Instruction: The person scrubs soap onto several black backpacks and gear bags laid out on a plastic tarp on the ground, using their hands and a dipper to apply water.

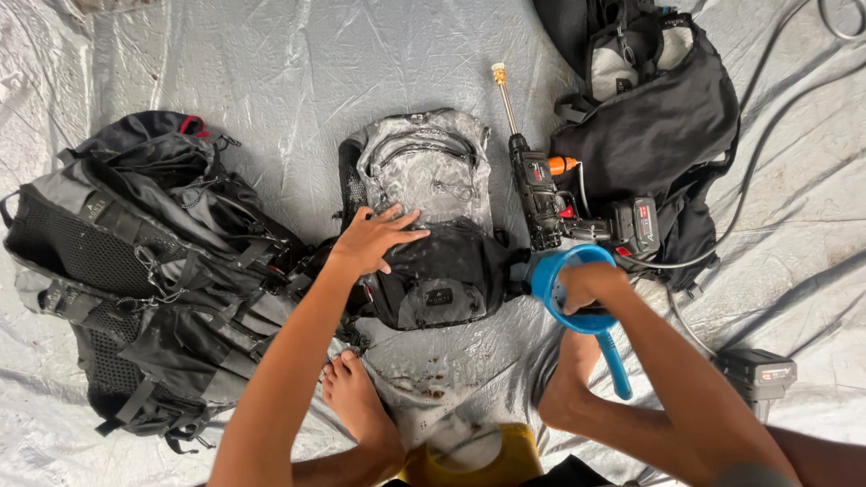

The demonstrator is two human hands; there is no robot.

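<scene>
**Wet backpack under left hand, scoop held to its right**

Small black-and-grey backpack (424, 225) lies centre on the plastic sheet (271, 63), long axis away from the person. Left hand (374, 239) rests flat on it — fingers spread, nearer. Right hand (591, 287) grips clamped on the blue scoop (577, 289), just beside the pack's right edge — spray gun (537, 185) beyond.

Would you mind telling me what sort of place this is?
Probably a makeshift spot for washing gear: a grey plastic tarp covers the ground, a soapy wet backpack lies on it, and a cordless spray gun lies alongside.
</scene>
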